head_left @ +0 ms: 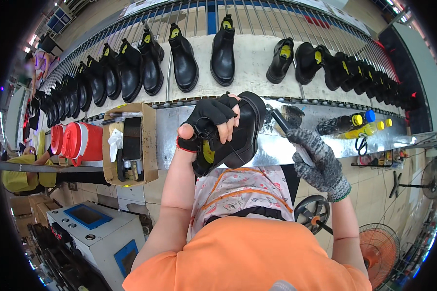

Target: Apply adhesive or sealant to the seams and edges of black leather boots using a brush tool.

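My left hand, in a black glove that leaves the fingertips bare, grips a black shoe above the near edge of the metal bench. The shoe is tilted, its yellow inner label partly showing beneath the hand. My right hand, in a grey knitted glove, is closed around a slim tool with a dark end and a paler part near the palm. Its exact kind cannot be made out. The tool's dark end is close to a black smeared patch on the bench, apart from the shoe.
Rows of black ankle boots stand on the pale conveyor beyond the bench. At left are a cardboard box holding a phone and a red jug. Bottles lie at right. A fan stands behind on the right.
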The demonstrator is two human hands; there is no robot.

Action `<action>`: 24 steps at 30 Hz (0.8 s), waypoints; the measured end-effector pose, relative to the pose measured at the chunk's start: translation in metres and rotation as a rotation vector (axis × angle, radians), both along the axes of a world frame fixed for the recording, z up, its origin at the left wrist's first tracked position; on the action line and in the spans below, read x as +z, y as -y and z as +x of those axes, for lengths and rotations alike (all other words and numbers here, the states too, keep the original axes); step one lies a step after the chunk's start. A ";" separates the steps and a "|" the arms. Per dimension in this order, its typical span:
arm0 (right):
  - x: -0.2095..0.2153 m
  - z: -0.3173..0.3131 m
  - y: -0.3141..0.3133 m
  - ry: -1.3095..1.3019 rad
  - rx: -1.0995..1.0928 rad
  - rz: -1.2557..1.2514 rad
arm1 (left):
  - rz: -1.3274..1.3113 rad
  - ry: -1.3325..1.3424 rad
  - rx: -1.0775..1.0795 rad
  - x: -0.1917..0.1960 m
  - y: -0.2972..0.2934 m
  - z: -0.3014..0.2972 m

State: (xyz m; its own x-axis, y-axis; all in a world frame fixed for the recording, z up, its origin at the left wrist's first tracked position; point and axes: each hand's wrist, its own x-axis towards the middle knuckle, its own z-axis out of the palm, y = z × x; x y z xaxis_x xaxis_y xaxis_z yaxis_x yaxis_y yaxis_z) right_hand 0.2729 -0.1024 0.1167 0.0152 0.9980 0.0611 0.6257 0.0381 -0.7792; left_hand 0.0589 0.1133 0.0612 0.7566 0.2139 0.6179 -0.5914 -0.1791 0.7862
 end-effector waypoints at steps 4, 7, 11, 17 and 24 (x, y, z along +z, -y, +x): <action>0.020 -0.008 0.002 0.291 0.103 0.079 | 0.015 -0.010 -0.015 0.002 0.003 0.003; 0.025 -0.007 0.003 0.403 0.088 -0.113 | 0.026 -0.019 -0.031 0.002 0.004 0.006; 0.025 -0.005 0.001 0.404 0.124 0.048 | 0.006 -0.001 -0.048 0.002 0.004 0.009; 0.032 -0.006 -0.007 0.389 0.215 0.127 | 0.018 -0.015 -0.054 0.003 0.005 0.010; 0.022 0.007 -0.022 0.099 0.264 0.082 | -0.022 0.009 -0.072 -0.010 -0.008 0.003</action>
